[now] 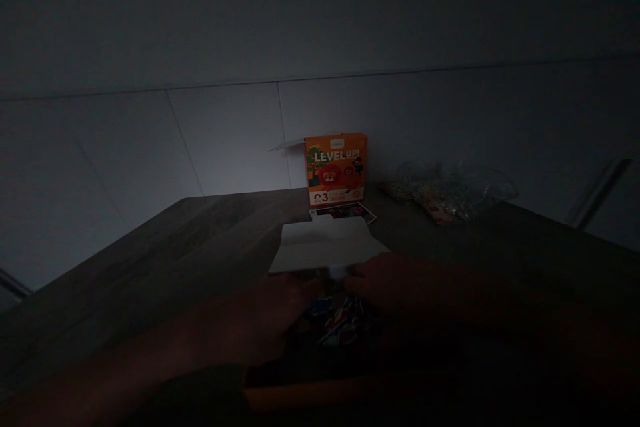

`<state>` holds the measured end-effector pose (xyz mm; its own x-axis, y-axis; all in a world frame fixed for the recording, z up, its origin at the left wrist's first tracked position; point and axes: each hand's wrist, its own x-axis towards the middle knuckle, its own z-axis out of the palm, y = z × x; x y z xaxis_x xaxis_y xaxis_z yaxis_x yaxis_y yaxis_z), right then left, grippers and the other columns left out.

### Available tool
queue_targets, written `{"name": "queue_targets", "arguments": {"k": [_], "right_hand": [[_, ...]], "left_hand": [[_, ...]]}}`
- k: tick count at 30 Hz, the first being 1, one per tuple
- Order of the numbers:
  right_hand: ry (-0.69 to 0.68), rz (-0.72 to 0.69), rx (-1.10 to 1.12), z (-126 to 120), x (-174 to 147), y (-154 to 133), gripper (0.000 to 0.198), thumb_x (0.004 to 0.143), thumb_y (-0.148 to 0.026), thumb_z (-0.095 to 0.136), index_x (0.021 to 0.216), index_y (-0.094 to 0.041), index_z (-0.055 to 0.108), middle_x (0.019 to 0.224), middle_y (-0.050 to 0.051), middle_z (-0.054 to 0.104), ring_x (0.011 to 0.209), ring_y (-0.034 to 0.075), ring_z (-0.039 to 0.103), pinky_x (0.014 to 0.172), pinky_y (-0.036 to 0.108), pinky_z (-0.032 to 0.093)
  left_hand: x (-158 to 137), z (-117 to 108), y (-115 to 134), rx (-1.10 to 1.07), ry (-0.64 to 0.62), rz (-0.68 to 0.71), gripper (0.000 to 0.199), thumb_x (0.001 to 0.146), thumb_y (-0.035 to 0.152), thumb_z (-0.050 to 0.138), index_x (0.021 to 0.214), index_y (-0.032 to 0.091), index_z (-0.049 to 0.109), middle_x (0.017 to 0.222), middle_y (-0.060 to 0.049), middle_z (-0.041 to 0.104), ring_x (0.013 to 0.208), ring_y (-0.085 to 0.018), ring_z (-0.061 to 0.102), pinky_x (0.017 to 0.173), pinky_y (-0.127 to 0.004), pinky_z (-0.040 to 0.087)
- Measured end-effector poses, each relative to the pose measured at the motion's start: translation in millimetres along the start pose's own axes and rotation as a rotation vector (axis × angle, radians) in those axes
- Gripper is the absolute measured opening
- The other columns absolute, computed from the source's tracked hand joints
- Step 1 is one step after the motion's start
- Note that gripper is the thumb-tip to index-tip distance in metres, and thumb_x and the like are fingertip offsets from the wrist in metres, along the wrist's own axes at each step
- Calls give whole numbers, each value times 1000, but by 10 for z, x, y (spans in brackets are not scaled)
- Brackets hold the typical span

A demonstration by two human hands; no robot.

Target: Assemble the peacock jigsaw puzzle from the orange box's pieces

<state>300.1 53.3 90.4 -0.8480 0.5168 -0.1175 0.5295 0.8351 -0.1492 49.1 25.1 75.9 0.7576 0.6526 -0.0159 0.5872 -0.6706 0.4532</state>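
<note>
The light is very dim. An open orange box (300,395) lies in front of me, its white lid flap (325,243) standing up at the far side. Inside it is a pile of small colourful cardboard pieces (345,327), which look like puzzle pieces. My left hand (293,293) reaches over the box from the left, fingers curled inward. From the other side comes my right hand (370,280), its fingers bent too. Both are close together above the pieces, just before the flap. A small pale patch shows between them; what the fingers hold is too dark to make out.
An orange "LEVEL UP!" box (336,173) stands upright near the wall, a side flap open. A printed card or sheet (357,212) lies before it. Clear plastic bags (450,193) with contents rest at the back right of the grey table (210,233).
</note>
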Motion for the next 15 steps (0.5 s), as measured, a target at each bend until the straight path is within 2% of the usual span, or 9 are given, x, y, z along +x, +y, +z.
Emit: {"name": "queue_targets", "arguments": {"k": [3,7,15], "right_hand": [[-93,55,9,-63,69,-51,53,74,-40,76,122,-22,62,106,10,71,87,28,69,63,30,49],[-210,69,-12,-141,131,-139,48,73,-41,78,116,-20,68,100,10,74,83,27,71,60,28,46],[-207,102,-22,-134,117,-203,49,72,-41,79,115,-20,69,100,11,74,77,24,71,52,24,41]], "left_hand": [[13,14,66,-36,-39,51,47,75,13,59,122,17,60,107,-11,68,99,-28,66,83,-37,54],[34,33,108,-52,-39,86,44,71,16,64,115,17,63,109,-11,68,99,-29,66,85,-38,54],[40,-29,101,-69,-27,85,35,76,9,60,109,17,65,112,-10,68,102,-27,65,87,-37,54]]}}
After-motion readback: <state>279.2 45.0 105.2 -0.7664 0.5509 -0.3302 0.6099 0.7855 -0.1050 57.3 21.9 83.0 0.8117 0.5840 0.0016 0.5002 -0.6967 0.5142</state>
